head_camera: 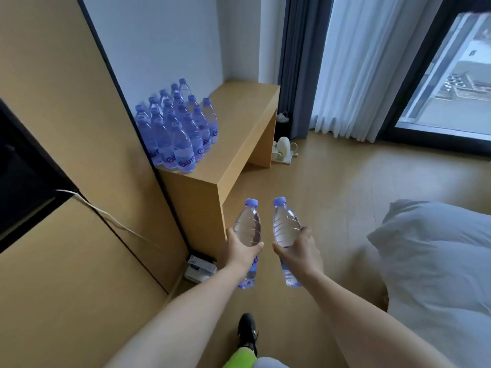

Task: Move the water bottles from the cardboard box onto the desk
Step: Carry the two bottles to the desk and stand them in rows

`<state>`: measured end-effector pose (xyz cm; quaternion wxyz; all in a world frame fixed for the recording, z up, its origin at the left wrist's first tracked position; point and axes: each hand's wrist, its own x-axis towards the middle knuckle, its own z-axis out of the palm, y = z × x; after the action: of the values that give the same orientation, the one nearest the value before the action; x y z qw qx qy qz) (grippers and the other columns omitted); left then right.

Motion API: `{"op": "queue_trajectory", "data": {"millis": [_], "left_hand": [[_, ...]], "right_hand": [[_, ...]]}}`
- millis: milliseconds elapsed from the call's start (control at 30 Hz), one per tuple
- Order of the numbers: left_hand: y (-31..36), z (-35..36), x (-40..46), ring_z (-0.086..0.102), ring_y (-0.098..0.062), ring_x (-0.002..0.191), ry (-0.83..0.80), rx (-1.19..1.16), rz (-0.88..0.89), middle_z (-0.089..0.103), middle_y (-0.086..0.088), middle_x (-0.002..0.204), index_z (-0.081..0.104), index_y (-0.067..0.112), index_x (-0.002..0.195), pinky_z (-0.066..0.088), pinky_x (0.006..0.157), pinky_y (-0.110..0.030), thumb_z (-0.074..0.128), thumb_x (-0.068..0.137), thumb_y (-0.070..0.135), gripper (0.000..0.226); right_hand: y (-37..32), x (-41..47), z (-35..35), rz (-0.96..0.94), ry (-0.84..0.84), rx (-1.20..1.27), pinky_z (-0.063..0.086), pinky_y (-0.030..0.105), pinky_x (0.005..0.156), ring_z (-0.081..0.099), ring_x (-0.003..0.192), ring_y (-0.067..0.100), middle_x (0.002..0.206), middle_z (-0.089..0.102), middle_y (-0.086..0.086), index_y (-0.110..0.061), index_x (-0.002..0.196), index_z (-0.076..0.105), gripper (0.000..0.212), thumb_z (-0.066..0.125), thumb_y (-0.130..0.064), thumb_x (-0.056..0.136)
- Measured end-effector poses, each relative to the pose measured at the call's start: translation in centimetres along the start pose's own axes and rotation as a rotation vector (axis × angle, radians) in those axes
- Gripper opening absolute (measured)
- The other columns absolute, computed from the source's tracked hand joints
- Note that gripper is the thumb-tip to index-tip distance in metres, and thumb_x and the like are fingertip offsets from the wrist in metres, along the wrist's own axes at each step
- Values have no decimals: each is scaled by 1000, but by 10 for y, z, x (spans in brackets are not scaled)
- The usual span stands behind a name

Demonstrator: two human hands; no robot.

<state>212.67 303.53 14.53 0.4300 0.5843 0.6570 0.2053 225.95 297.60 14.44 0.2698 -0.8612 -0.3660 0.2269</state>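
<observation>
My left hand [240, 251] grips a clear water bottle [248, 227] with a purple cap, held nearly upright over the floor. My right hand [299, 248] holds a second such bottle [285, 227] beside it, a small gap between the two. Ahead and to the left stands the wooden desk [247, 123]. Several water bottles [178, 128] with purple caps and labels stand in tight rows on its near left corner against the wall. Both hands are short of the desk's near end and below its top. No cardboard box is in view.
A bed with white pillows [435, 256] fills the right side. A white kettle [283, 147] and cups sit on the floor by the desk's far leg. A white device [199, 269] and cable lie at the wall's base. My black shoe [247, 330] is on the floor.
</observation>
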Motion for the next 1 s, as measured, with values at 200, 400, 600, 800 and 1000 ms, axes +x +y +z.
{"op": "queue_trajectory", "data": {"millis": [200, 400, 600, 800, 1000], "left_hand": [[53, 22, 129, 57, -27, 107, -10, -30, 1, 55, -7, 123, 32, 19, 132, 47, 83, -32, 76, 75, 41, 75], [129, 24, 240, 59, -28, 105, 44, 127, 17, 57, -3, 120, 30, 23, 129, 50, 85, -39, 69, 75, 53, 73], [171, 29, 320, 59, -28, 105, 55, 213, 8, 54, -2, 119, 29, 25, 129, 45, 81, -36, 66, 75, 55, 72], [202, 47, 402, 59, -27, 106, 104, 207, -102, 53, 0, 120, 28, 24, 131, 47, 82, -35, 66, 74, 56, 76], [246, 72, 491, 55, -22, 81, 162, 18, -218, 57, 5, 98, 35, 23, 118, 41, 66, -30, 61, 68, 70, 73]], "right_hand": [[-39, 130, 12, -7, 14, -10, 45, 33, 66, 57, 83, 24, 106, 55, 1, -16, 100, 33, 51, 66, -47, 77], [-99, 249, 5, 43, 93, 32, 46, 33, 68, 54, 83, 25, 104, 53, 3, -17, 97, 31, 50, 67, -43, 76], [-138, 337, 6, 61, 84, 50, 51, 39, 76, 59, 94, 30, 106, 52, 5, -14, 100, 32, 52, 68, -43, 77], [-160, 436, 18, -12, -9, 17, 50, 37, 72, 60, 91, 27, 102, 52, 1, -16, 100, 32, 49, 65, -46, 79], [-189, 562, 25, -96, -224, 77, 47, 31, 57, 59, 74, 15, 90, 56, -2, -17, 95, 34, 55, 65, -58, 75]]}}
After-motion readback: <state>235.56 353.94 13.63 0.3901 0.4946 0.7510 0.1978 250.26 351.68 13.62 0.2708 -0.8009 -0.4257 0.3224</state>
